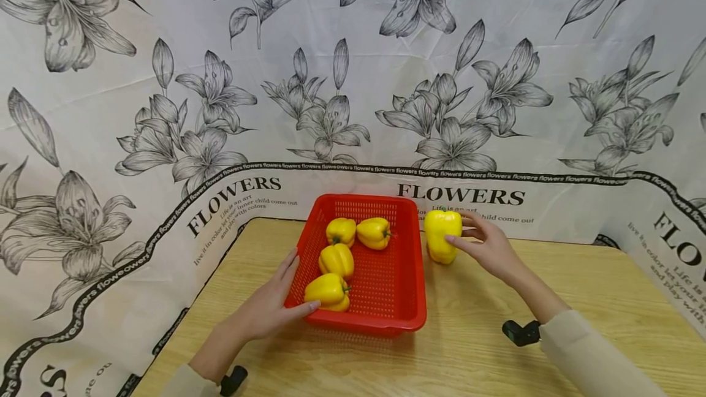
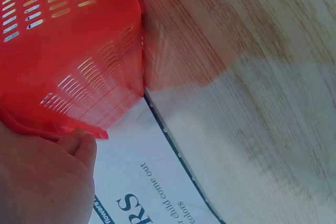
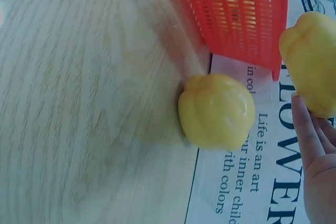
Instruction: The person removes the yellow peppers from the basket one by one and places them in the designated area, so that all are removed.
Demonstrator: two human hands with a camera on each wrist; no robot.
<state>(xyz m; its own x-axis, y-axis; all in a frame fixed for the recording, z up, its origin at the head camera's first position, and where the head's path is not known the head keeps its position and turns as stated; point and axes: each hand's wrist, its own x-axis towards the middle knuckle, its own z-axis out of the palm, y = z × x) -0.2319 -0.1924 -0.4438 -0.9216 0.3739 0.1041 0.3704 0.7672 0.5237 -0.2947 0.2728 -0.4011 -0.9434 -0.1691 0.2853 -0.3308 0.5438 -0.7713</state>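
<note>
My left hand (image 1: 259, 308) grips the left rim of a red plastic basket (image 1: 409, 262), thumb over the edge and fingers along the outer side. In the left wrist view those fingers lie against the rim. Several yellow bell peppers (image 1: 336, 261) lie in the left and far part of the basket. Just right of the basket, my right hand (image 1: 488, 247) holds another yellow bell pepper (image 3: 312, 61) between thumb and fingers, raised above the table. Below it, one more yellow bell pepper (image 3: 216, 111) sits on the table, partly hidden by the held one in the head view.
The wooden table (image 1: 496, 336) carries the basket. A white cloth (image 1: 331, 60) printed with black flowers and lettering rises behind and along the sides. A black strap piece (image 1: 521, 332) shows at the right wrist, with another (image 1: 234, 380) at the left.
</note>
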